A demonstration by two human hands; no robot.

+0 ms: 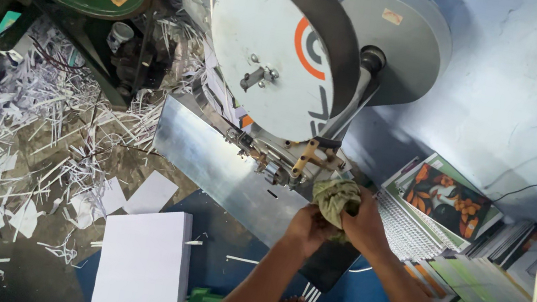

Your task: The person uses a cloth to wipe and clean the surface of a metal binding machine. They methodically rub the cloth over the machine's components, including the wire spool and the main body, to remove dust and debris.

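Head view: two hands (335,226), one rag (337,196)

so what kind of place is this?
Likely a small print or bookbinding workshop: a wire-stitching machine with big reels, paper trimmings over the floor, stacked booklets. Both hands hold a rag against the machine.

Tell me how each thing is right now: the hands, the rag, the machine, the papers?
left hand: gripping the rag
right hand: gripping the rag
rag: bunched, pressed against the machine
machine: round cover shut
white paper stack: neat, flat
paper strips: scattered on floor
notebooks: piled against wall
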